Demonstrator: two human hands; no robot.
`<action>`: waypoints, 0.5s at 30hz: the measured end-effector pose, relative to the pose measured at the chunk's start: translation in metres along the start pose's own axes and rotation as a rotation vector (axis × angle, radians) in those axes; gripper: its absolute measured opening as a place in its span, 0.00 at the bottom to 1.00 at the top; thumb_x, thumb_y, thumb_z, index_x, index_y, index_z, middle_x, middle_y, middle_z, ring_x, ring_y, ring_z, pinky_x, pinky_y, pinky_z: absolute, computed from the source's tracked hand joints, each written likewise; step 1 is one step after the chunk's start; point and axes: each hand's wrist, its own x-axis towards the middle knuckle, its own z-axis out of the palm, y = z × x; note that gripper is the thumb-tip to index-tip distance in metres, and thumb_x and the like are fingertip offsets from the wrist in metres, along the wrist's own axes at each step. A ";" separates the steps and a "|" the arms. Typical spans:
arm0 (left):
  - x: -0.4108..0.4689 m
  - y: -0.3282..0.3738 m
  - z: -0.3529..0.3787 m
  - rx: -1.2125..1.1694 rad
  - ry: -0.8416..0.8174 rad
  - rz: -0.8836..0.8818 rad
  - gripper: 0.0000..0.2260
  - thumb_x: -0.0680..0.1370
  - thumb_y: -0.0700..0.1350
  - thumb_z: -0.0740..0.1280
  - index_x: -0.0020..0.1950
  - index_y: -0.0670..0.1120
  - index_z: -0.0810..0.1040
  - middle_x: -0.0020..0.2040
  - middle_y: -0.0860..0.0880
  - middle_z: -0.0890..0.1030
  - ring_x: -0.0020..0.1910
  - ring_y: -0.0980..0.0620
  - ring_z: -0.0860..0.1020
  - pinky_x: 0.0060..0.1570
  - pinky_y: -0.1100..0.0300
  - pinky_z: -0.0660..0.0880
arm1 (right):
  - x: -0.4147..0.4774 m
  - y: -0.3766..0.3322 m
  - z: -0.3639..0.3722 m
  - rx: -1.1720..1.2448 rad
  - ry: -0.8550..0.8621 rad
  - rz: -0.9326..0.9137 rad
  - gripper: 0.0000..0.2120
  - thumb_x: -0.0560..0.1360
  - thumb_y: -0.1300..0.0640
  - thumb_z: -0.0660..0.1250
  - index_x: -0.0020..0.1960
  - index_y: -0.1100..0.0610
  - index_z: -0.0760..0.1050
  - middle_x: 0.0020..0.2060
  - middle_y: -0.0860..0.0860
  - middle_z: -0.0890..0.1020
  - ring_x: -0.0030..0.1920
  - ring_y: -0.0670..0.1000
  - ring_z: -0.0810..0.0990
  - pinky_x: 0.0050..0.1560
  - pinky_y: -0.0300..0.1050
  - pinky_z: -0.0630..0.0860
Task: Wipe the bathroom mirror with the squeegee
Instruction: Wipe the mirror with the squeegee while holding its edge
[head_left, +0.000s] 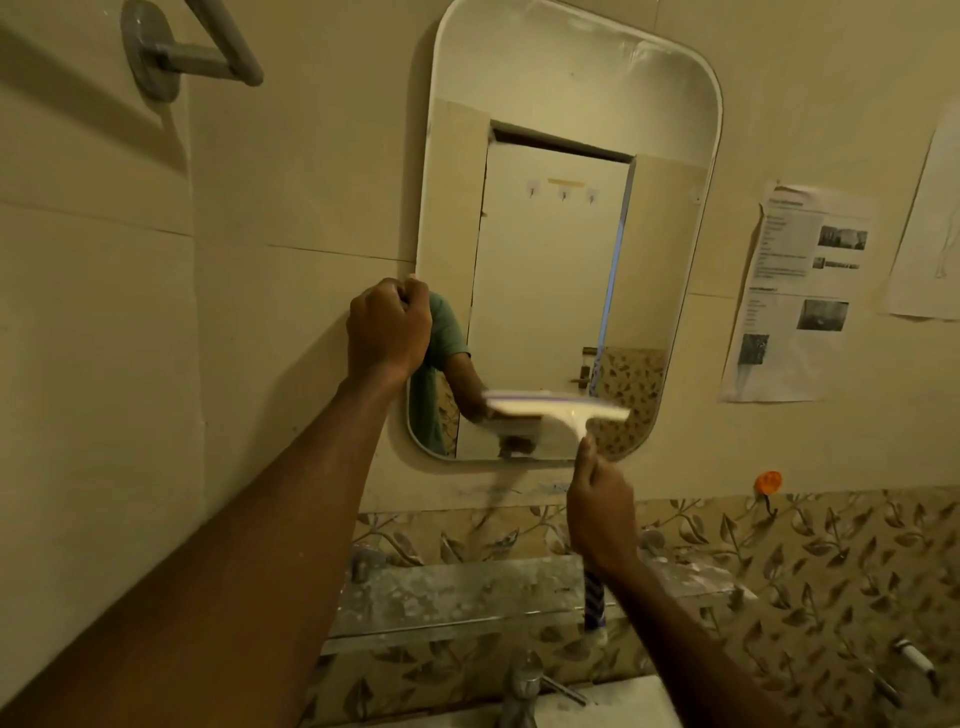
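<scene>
The mirror (566, 234) hangs on the tiled wall, a rounded rectangle with its top edge cut off by the frame. The left hand (387, 330) is closed in a fist at the mirror's left edge; the fingers curl out of sight, so whether they grip the rim or merely press against it cannot be told. The right hand (602, 512) is wrapped around the handle of the squeegee (558, 408), thumb tip up near the neck. The squeegee is white, with its blade roughly horizontal across the lower part of the glass. The blade is motion-blurred, and contact with the glass cannot be confirmed. A dark blue section of the handle shows below the right wrist.

In the glass, a green sleeve, a forearm and a blurred copy of the squeegee are reflected, along with a white door carrying hooks.

A glass shelf (457, 597), heavily spotted, runs below the mirror. A tap (524, 686) sits at the bottom edge, partly cut off. Printed paper sheets (795, 291) are stuck to the wall at right; their text is illegible. An orange hook (768, 482) is fixed below them. A grey towel bar (176, 49) is mounted at upper left, partly out of frame.
</scene>
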 end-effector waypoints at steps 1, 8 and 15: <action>0.000 0.001 0.000 -0.001 -0.001 0.000 0.16 0.82 0.49 0.56 0.38 0.44 0.73 0.36 0.46 0.74 0.37 0.51 0.72 0.32 0.64 0.61 | -0.015 0.011 0.003 -0.018 -0.035 0.038 0.27 0.80 0.42 0.46 0.29 0.54 0.66 0.23 0.50 0.68 0.23 0.49 0.65 0.26 0.43 0.62; 0.000 0.001 0.000 0.002 0.003 -0.004 0.16 0.82 0.50 0.56 0.40 0.43 0.74 0.37 0.46 0.75 0.38 0.51 0.73 0.38 0.59 0.64 | 0.022 -0.019 -0.030 0.002 -0.003 -0.042 0.27 0.83 0.45 0.49 0.31 0.57 0.67 0.24 0.53 0.68 0.24 0.51 0.66 0.26 0.42 0.64; 0.000 0.001 0.000 0.012 0.002 -0.003 0.16 0.82 0.49 0.55 0.39 0.43 0.73 0.37 0.45 0.74 0.38 0.51 0.72 0.38 0.59 0.63 | 0.004 0.003 -0.005 -0.009 0.035 0.011 0.26 0.83 0.47 0.48 0.29 0.55 0.65 0.23 0.50 0.67 0.23 0.49 0.64 0.24 0.40 0.59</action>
